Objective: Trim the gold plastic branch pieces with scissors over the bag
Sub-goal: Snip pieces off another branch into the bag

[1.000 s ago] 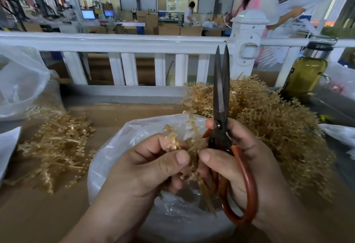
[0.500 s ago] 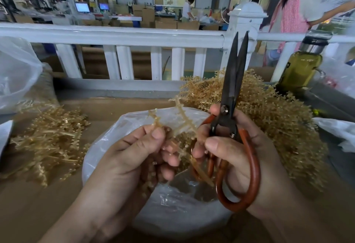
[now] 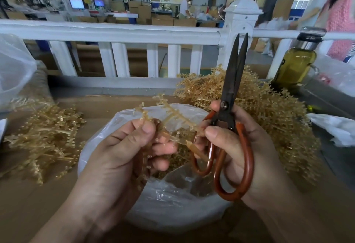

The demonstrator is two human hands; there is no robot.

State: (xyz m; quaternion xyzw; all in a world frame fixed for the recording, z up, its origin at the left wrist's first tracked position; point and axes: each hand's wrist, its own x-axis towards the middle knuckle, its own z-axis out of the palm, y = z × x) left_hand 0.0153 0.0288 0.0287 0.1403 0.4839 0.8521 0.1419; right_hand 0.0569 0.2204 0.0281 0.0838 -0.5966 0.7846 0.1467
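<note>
Our left hand has a tight grip on one gold branch piece. The thumb and bent fingers pinch it near its middle. Our right hand has its grip curled round the red handles of the scissors. The blades are almost closed, with just a thin gap near the tips.

From the left grip the branch piece runs on a slant. Its knobbly tip points up and away from us. Its thick stem end points down to the right and stops just beside the scissor handles. The right thumb looks like it touches the stem, but we cannot be sure from here.

The blades point straight up, away from the branch piece. So the cutting part is up high and the stem is down low, by the handles. We think the right hand must tip the blades down and open them before any snip.

All of this is over the white bag, which sits on the bench. A big pile of gold pieces lies to the right, and a small pile to the left.
</note>
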